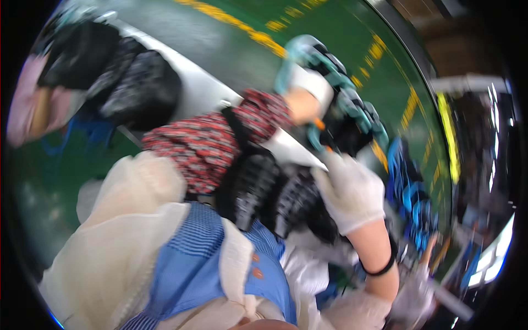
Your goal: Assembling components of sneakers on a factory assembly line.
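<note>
Green floor (344, 27) with yellow lines extends beyond the white bench (201, 82) in the head view; a teal-and-black bundle (349, 102), blurred, sits between left hand (313, 88) and right hand (355, 192); it is likely light, soft and flexible, best gripped at both ends; left arm extends forward, right forearm rises from below; finger closure cannot be told for either.
</note>
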Tool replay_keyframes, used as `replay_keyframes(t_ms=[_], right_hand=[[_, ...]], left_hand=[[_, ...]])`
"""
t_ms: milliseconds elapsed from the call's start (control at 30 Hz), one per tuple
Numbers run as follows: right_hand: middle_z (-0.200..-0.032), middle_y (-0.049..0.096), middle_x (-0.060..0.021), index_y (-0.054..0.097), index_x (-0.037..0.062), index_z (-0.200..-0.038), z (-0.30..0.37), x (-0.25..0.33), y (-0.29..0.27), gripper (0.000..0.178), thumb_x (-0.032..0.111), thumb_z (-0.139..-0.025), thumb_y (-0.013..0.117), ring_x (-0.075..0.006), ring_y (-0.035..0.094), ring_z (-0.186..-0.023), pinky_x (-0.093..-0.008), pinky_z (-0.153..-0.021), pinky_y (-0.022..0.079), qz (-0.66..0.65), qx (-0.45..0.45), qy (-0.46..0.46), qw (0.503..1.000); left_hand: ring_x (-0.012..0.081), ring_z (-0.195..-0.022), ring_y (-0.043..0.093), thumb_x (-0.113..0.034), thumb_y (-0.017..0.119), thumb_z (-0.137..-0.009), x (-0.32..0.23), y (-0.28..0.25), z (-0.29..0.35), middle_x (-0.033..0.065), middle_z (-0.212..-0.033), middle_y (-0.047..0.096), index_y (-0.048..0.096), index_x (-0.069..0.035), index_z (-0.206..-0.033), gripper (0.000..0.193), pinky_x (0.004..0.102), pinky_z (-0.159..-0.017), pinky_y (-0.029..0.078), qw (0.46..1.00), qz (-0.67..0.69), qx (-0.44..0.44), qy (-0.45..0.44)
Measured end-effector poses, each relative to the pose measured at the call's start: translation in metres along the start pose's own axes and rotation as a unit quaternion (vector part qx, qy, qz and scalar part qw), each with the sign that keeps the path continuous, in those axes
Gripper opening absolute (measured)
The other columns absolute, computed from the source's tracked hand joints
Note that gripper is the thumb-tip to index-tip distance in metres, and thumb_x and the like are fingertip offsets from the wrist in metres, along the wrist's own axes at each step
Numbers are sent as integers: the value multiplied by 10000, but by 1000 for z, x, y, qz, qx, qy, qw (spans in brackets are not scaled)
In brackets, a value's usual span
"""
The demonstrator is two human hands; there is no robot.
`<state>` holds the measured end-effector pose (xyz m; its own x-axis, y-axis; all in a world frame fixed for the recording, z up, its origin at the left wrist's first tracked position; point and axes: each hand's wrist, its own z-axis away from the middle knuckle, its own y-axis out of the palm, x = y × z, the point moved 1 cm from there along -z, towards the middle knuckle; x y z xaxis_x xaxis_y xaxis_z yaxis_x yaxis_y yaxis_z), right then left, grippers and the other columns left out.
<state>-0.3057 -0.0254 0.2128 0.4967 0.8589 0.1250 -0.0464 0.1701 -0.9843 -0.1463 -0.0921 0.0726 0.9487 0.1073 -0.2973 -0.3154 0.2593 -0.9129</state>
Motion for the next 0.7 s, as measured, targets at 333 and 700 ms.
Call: replay_keyframes(t_ms=[333, 700], right_hand=[[-867, 627, -162, 572, 89, -976, -91, -67, 62, 177, 213, -884, 486, -369, 615, -818, -474, -707, 482, 73, 28, 87, 993], [-974, 638, -182, 549, 41, -995, -157, -74, 93, 246, 222, -840, 607, -355, 636, -896, -448, -757, 513, 128, 27, 158, 979]], left_hand=[[244, -974, 565, -202, 664, -714, -9, 18, 19, 52, -950, 641, 717, -114, -794, 130, 353, -773, 440, 977, 72, -200, -19], [294, -923, 586, -251, 663, -741, 12, 41, 32, 98, -926, 639, 656, -107, -954, 257, 388, -751, 495, 968, 97, -185, 142]])
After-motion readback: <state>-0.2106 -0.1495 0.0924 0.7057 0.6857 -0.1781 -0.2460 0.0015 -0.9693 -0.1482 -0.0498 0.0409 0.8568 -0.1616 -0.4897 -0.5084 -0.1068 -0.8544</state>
